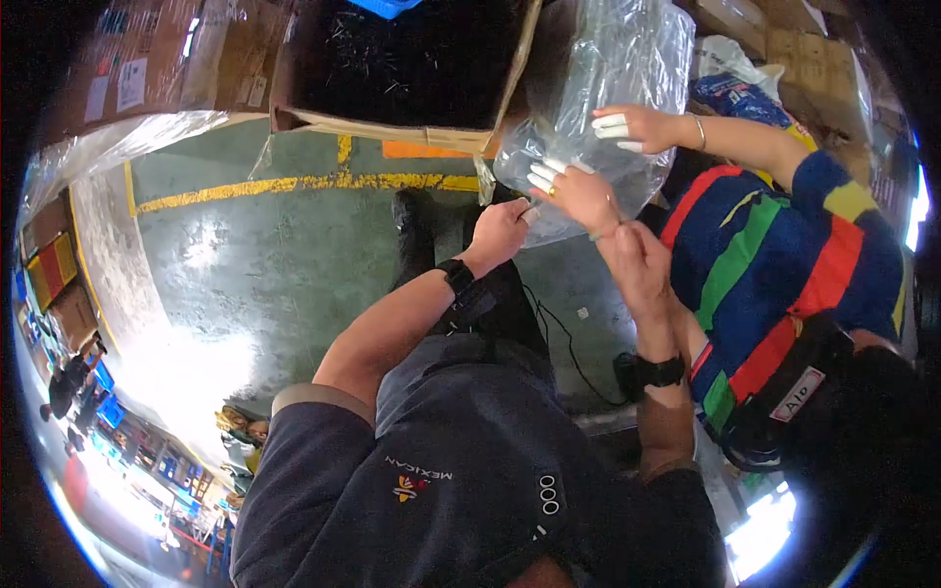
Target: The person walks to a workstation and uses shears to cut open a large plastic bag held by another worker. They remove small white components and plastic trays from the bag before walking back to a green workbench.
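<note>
A large clear plastic bag (627,69) stretches from the top of the view down to the middle. At its near left corner my left hand (500,235) is closed, pinching the bag's edge between thumb and fingers. My right hand (639,263) is closed beside the near right side of the bag, right behind a co-worker's wrist. Its fingers are curled, and what they hold, if anything, is hidden. The co-worker's two hands, with white finger covers, lie on the bag: one hand (578,194) near its lower end, the other hand (637,127) farther up.
The co-worker in a striped shirt (765,255) leans in close at my right. Ahead stands an open cardboard box (392,130) with a dark inside and a blue basket (387,6). Wrapped cartons (186,59) stand far left. A black cable (569,343) lies on the green floor (284,265).
</note>
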The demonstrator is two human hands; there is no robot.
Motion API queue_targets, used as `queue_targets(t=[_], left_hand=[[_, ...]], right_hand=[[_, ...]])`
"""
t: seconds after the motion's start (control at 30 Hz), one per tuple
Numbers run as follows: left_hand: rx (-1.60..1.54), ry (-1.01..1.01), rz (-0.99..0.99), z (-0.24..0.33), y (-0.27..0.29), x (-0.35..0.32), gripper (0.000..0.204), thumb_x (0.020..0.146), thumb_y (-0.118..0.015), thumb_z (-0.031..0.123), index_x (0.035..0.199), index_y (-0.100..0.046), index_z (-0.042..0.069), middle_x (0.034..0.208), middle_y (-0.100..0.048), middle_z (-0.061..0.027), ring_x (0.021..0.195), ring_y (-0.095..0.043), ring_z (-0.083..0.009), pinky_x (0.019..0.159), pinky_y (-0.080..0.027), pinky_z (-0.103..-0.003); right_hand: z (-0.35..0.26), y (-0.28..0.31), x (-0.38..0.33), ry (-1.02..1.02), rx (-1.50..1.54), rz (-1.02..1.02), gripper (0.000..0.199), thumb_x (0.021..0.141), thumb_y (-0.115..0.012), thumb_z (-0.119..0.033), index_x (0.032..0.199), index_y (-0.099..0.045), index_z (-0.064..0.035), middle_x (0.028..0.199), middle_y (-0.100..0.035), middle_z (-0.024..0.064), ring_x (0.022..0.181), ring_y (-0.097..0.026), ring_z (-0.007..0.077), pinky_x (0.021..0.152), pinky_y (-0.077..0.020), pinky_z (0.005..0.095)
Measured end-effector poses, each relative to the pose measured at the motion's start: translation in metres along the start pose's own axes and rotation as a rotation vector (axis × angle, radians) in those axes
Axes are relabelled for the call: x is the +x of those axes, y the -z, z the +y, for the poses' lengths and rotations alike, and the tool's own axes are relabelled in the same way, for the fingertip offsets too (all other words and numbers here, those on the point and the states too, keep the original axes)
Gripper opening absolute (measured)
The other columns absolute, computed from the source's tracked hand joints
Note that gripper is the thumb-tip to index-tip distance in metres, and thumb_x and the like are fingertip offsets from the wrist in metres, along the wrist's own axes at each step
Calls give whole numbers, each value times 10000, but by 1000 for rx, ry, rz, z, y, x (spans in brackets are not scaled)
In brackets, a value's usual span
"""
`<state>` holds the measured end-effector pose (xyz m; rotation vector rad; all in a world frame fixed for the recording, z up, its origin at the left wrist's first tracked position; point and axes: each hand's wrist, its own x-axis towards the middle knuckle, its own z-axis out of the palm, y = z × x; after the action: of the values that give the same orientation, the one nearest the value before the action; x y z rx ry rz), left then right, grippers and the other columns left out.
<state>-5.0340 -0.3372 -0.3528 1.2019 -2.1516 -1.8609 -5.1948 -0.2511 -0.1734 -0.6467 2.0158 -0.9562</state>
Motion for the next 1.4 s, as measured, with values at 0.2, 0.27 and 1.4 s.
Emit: queue_targets(t=[0.2, 0.27, 1.4], left_hand=[[-216, 72, -29, 1, 7, -11, 193, 912, -573, 172, 930, -627, -12, 664, -599, -81, 623, -560, -121, 603, -471, -314], [-324, 68, -35, -4, 2, -14, 204, 928, -568, 175, 915, -624, -21, 687, -597, -32, 654, -518, -79, 605, -466, -305], [-618, 391, -300, -72, 68, -40, 203, 915, -591, 201, 1002, -609, 19, 866, -651, -33, 685, -566, -88, 640, -473, -237]], right_hand=[[-8, -27, 8, -60, 34, -54, 291, 949, -540, -234, 1000, -635, 37, 833, -593, -10, 769, -494, 50, 668, -414, 210], [-6, -30, 2, -62, 54, -88, 294, 948, -540, -233, 1007, -634, 39, 843, -597, -8, 784, -502, 53, 684, -421, 212], [-7, -80, -43, -261, 122, 9, 307, 981, -506, -274, 967, -620, 11, 614, -363, -106, 510, -304, -1, 456, -223, 185]])
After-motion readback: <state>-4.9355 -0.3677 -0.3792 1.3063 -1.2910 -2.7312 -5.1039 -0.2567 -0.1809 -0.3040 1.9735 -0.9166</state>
